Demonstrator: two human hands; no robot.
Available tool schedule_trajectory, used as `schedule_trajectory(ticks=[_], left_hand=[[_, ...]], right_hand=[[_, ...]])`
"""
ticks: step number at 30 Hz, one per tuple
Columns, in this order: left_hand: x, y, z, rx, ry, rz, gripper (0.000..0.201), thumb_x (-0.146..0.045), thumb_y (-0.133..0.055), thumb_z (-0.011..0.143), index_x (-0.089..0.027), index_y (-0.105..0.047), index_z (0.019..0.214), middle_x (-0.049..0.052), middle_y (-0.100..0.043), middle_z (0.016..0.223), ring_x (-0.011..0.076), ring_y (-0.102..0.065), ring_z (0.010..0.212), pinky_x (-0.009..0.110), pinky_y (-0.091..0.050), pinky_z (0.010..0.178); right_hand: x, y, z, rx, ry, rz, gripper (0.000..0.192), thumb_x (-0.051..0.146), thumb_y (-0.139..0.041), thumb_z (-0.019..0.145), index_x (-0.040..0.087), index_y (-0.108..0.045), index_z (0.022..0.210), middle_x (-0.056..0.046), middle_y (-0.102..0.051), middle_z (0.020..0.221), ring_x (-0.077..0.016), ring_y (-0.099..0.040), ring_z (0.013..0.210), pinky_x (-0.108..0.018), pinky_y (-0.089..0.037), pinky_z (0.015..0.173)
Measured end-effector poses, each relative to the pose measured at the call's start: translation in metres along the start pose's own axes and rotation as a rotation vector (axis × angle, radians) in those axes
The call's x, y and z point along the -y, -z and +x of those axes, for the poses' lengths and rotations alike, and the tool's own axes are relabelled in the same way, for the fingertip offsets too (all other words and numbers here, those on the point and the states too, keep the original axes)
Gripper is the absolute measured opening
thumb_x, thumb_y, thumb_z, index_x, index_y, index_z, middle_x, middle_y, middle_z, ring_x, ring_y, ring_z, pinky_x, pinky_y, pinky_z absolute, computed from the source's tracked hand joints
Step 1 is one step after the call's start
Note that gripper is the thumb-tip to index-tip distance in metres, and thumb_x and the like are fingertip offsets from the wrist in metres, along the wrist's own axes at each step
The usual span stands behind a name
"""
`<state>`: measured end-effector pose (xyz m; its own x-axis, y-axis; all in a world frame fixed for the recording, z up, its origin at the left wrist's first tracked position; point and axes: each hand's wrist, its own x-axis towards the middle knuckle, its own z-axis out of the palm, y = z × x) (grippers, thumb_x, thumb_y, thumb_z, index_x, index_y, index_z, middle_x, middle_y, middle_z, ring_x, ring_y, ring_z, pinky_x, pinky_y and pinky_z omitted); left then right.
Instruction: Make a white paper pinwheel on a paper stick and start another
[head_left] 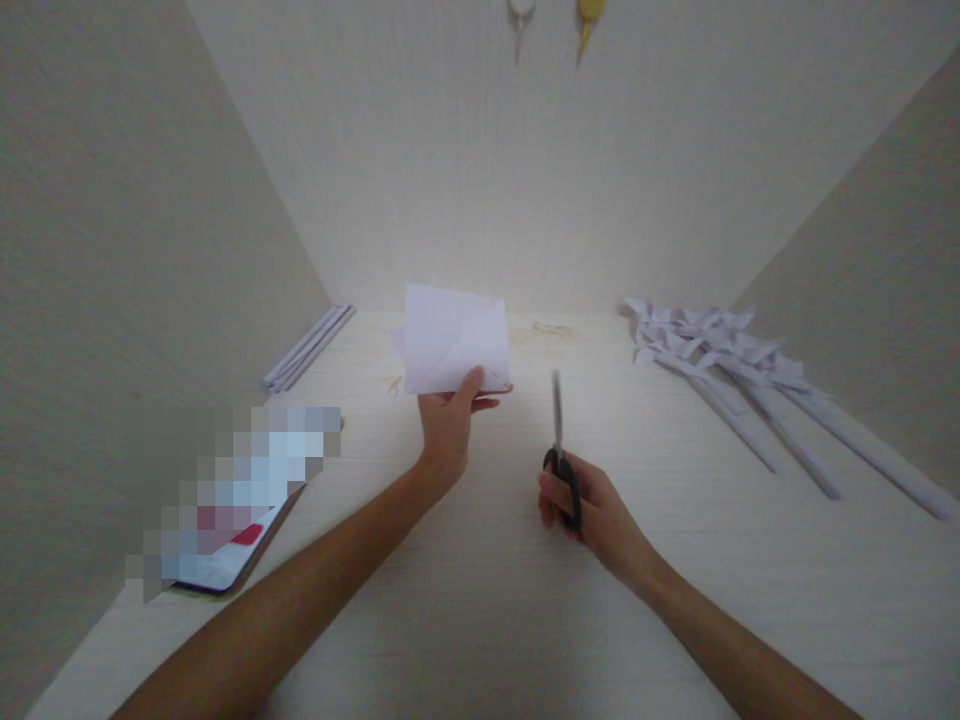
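Observation:
A white, folded-looking piece of paper (457,335) with a diagonal crease stands up in my left hand (448,425). My thumb presses on its front near the lower right corner, and the other fingers are mostly hidden behind it. To the right, my right hand (592,505) grips a pair of scissors (557,420) by its black handles. The blades point away from me, look closed, and are apart from the paper.
Phone (247,535), partly blurred out, leaning at the left. Behind it lie rolled paper sticks (311,345). Several paper sticks with cut, twisted paper ends (705,340) lie at the right. Walls enclose the white tabletop (480,590); two hooks (590,12) hang on the back one.

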<state>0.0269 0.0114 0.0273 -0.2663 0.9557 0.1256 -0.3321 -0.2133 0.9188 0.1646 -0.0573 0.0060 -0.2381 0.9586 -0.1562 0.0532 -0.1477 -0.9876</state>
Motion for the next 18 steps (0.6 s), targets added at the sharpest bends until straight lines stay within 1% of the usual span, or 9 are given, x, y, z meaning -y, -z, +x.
schedule_trajectory(ticks=[2,4,6,7,8,10,13,15,18], left_hand=[[0.005,0.001,-0.007,0.028,0.045,0.026,0.026,-0.034,-0.060,0.063,-0.012,-0.056,0.077,0.001,-0.061,0.067,0.0120,-0.060,0.051,0.019,-0.043,0.042],[0.011,0.001,-0.017,0.096,0.103,0.069,0.022,-0.031,-0.060,0.063,-0.012,-0.055,0.073,0.001,-0.060,0.063,0.0116,-0.059,0.049,0.019,-0.041,0.040],[0.016,0.002,-0.027,0.165,0.160,0.110,0.020,-0.032,-0.057,0.066,-0.012,-0.055,0.070,0.000,-0.059,0.061,0.0104,-0.057,0.047,0.019,-0.040,0.040],[0.018,0.003,-0.032,0.207,0.187,0.138,0.020,-0.031,-0.056,0.067,-0.012,-0.055,0.071,0.001,-0.059,0.061,0.0103,-0.057,0.047,0.019,-0.040,0.040],[0.019,0.004,-0.036,0.243,0.208,0.168,0.018,-0.030,-0.057,0.066,-0.012,-0.055,0.071,0.001,-0.059,0.061,0.0101,-0.056,0.047,0.019,-0.039,0.040],[0.020,0.005,-0.041,0.279,0.217,0.207,0.017,-0.028,-0.057,0.066,-0.012,-0.055,0.072,0.001,-0.059,0.061,0.0096,-0.055,0.045,0.018,-0.039,0.039],[0.018,0.007,-0.043,0.298,0.234,0.252,0.016,-0.027,-0.057,0.065,-0.012,-0.056,0.071,0.001,-0.058,0.058,0.0091,-0.053,0.044,0.019,-0.039,0.040],[0.017,0.008,-0.042,0.284,0.244,0.265,0.016,-0.027,-0.057,0.065,-0.012,-0.056,0.070,0.001,-0.057,0.057,0.0092,-0.052,0.043,0.019,-0.038,0.040],[0.017,0.009,-0.040,0.272,0.244,0.229,0.019,-0.031,-0.056,0.065,-0.012,-0.055,0.067,0.001,-0.056,0.058,0.0096,-0.052,0.044,0.020,-0.038,0.040]], right_hand=[[-0.003,0.001,0.004,-0.121,0.048,0.145,0.027,0.041,-0.055,0.072,0.018,-0.042,0.067,0.005,-0.053,0.052,-0.0038,-0.032,0.034,-0.018,-0.020,0.031],[-0.005,0.003,0.010,-0.237,0.103,0.247,0.024,0.036,-0.058,0.071,0.018,-0.043,0.068,0.004,-0.056,0.057,-0.0034,-0.034,0.035,-0.017,-0.023,0.032],[-0.007,0.003,0.015,-0.298,0.162,0.317,0.023,0.033,-0.060,0.069,0.017,-0.044,0.067,0.003,-0.058,0.064,-0.0034,-0.038,0.038,-0.017,-0.026,0.033],[-0.007,0.003,0.017,-0.317,0.184,0.331,0.022,0.032,-0.062,0.067,0.017,-0.045,0.068,0.003,-0.056,0.062,-0.0037,-0.039,0.038,-0.017,-0.027,0.034],[-0.008,0.002,0.019,-0.329,0.198,0.337,0.022,0.030,-0.063,0.066,0.018,-0.045,0.068,0.005,-0.054,0.058,-0.0042,-0.039,0.038,-0.017,-0.027,0.034],[-0.010,0.000,0.024,-0.345,0.206,0.342,0.023,0.028,-0.065,0.062,0.018,-0.045,0.067,0.008,-0.047,0.049,-0.0049,-0.039,0.037,-0.017,-0.027,0.033],[-0.011,-0.003,0.029,-0.357,0.240,0.311,0.024,0.026,-0.066,0.061,0.019,-0.044,0.066,0.009,-0.044,0.048,-0.0046,-0.038,0.036,-0.017,-0.028,0.033],[-0.010,-0.005,0.032,-0.331,0.260,0.260,0.023,0.026,-0.065,0.061,0.019,-0.043,0.065,0.009,-0.044,0.048,-0.0044,-0.037,0.036,-0.017,-0.028,0.033],[-0.007,-0.005,0.035,-0.291,0.255,0.198,0.025,0.029,-0.065,0.060,0.019,-0.043,0.066,0.008,-0.048,0.052,-0.0044,-0.036,0.037,-0.018,-0.028,0.033]])
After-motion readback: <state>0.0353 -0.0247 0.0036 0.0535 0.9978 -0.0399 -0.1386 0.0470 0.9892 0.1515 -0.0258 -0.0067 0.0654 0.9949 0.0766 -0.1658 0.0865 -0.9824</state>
